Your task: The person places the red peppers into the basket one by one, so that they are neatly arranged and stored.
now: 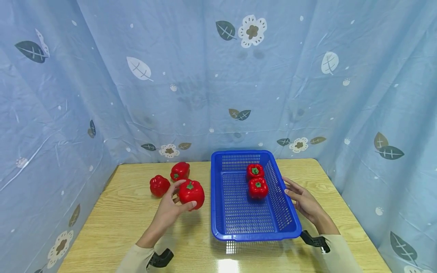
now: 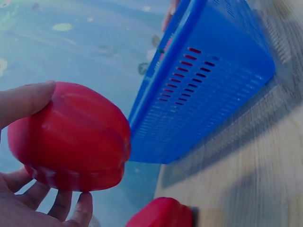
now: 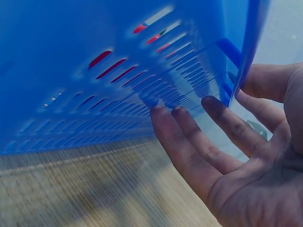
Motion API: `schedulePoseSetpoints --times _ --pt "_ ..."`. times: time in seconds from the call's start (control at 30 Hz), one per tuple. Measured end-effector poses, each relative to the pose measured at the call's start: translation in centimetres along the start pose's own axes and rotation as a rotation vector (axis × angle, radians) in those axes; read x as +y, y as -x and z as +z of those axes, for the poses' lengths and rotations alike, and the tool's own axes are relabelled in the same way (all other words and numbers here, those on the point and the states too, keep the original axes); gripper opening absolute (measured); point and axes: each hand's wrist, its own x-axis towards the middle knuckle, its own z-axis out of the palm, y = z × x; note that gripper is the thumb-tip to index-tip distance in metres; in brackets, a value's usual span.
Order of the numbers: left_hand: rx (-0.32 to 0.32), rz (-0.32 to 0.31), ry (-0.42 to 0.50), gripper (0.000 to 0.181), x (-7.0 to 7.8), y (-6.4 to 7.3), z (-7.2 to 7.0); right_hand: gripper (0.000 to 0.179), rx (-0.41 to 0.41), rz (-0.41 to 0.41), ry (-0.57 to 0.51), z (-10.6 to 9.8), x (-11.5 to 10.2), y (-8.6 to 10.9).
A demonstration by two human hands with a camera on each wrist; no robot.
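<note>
My left hand (image 1: 174, 204) holds a red bell pepper (image 1: 191, 194) with a green stem, raised above the table, thumb on one side and fingers on the other. A blue plastic basket (image 1: 218, 238) stands just right of it. Two more red peppers, a rear one (image 1: 255, 170) and a front one (image 1: 258, 188), lie inside along the basket's right side. My right hand (image 1: 305, 203) is at the basket's right wall, its thumb (image 3: 267, 80) at the rim and its fairly straight fingers (image 3: 182, 151) against the slotted outer side.
Left of the basket, two red peppers lie on the wooden table (image 1: 112, 227): one farther back (image 1: 180, 171) and one at the left (image 1: 159, 185), near my left hand. A blue patterned curtain (image 1: 191, 94) hangs behind the table and along both sides.
</note>
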Motion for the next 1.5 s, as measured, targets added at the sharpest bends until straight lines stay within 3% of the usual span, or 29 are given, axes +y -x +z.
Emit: schedulePoseSetpoints --times 0.33,0.83,1.07,1.3,1.5 --pt "0.009 0.046 -0.037 0.082 1.6 0.1 0.7 0.064 -0.028 -0.019 -0.001 -0.1 0.0 0.0" --pt "-0.110 0.120 0.008 0.082 4.9 0.2 2.9 0.064 0.005 0.012 0.008 0.0 0.2 -0.1" --pt "-0.149 0.159 -0.019 0.080 5.6 -0.3 4.5 0.064 0.004 0.013 0.013 -0.1 0.2 -0.1" --pt "-0.234 0.188 -0.033 0.081 6.0 -1.0 6.2 0.064 -0.001 0.006 0.004 -0.2 0.2 -0.1" --pt "-0.289 0.178 -0.058 0.081 6.2 -1.4 7.4 0.064 -0.002 0.007 0.016 0.0 0.0 0.0"
